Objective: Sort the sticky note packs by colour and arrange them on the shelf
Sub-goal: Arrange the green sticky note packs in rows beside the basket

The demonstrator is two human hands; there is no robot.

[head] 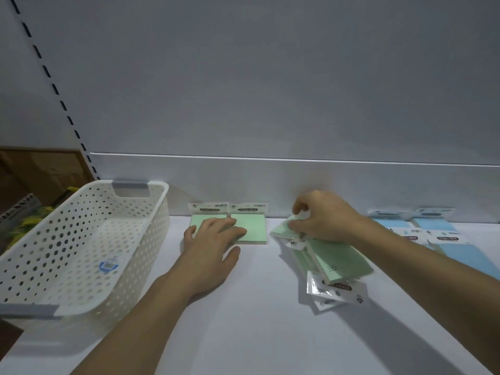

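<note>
Two green sticky note packs (251, 226) lie side by side against the back wall of the white shelf (243, 320). My left hand (213, 247) rests flat on them, fingers spread. My right hand (322, 217) grips the far end of a loose bundle of green packs (338, 258), which fans toward me with its white header cards at the near end. Blue sticky note packs (454, 250) sit in rows at the far right, partly hidden by my right forearm.
A white perforated basket (81, 239) stands on the shelf at the left, holding nothing visible. Beyond it are brown boxes and yellow-green items (29, 220). A slotted upright (51, 82) runs up the back panel at the left.
</note>
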